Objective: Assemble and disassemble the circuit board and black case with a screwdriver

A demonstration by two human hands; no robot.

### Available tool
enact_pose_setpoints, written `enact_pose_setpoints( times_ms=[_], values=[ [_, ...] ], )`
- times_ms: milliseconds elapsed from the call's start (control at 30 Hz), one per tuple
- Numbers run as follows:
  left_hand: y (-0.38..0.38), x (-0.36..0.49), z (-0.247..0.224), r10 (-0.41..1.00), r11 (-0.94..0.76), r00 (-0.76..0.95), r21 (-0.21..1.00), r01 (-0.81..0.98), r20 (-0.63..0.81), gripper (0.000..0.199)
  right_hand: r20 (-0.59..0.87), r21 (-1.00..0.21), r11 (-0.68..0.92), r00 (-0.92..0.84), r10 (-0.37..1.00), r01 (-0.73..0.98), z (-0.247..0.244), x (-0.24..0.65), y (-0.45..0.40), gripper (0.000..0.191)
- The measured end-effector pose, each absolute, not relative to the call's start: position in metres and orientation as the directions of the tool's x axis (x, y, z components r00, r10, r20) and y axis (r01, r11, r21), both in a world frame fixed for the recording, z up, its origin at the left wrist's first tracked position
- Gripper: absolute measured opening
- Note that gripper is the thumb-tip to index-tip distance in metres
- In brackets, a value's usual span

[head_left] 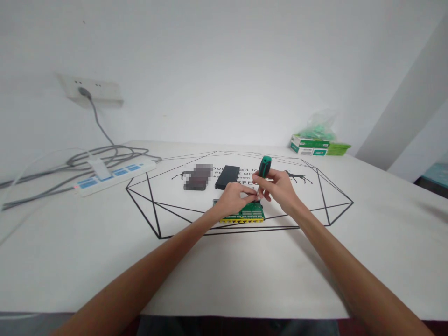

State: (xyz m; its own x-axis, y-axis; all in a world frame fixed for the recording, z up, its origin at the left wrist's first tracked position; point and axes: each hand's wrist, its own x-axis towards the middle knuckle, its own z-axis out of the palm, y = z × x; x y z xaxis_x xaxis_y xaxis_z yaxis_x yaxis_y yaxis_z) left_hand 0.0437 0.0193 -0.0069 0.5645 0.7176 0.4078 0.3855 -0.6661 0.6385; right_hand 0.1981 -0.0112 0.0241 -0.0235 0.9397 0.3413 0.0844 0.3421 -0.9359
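A green circuit board (248, 213) with a yellow front edge lies on the white table in front of me. My right hand (276, 185) is closed around a screwdriver (265, 166) with a green and black handle. The tool stands nearly upright, its shaft pointing down at the board's far right part. My left hand (234, 200) reaches over the board's far edge, thumb and forefinger brought together close to the screwdriver's tip. Whatever is between those fingertips is too small to make out, and the hand covers the board's far left part.
Behind the board lie a black slab-shaped device (227, 177) and a blurred-out dark object (199, 177). A power strip (117, 177) with grey cables (105, 158) is on the left. Green and white boxes (310, 144) under a plastic bag (320, 125) stand at the back right.
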Motion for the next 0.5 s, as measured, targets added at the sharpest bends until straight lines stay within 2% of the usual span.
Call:
enact_pose_setpoints(
  times_ms=[133,333,500],
  values=[
    [0.0194,0.0453,-0.0079,0.727,-0.657,0.540,0.658,0.367,0.424,0.016,0.317,-0.946,0.317,-0.008,0.948,0.072,0.0232,0.1961,-0.0112,0.035],
    [0.0211,0.0459,-0.0086,0.671,-0.684,0.631,0.653,0.325,0.389,0.022,0.334,-0.940,0.336,-0.035,0.942,0.067,0.0220,0.1974,-0.0102,0.035],
    [0.0213,0.0454,-0.0095,0.693,-0.679,0.595,0.644,0.352,0.406,0.020,0.343,-0.937,0.344,-0.031,0.939,0.063,0.0241,0.1967,-0.0114,0.038]
  ],
)
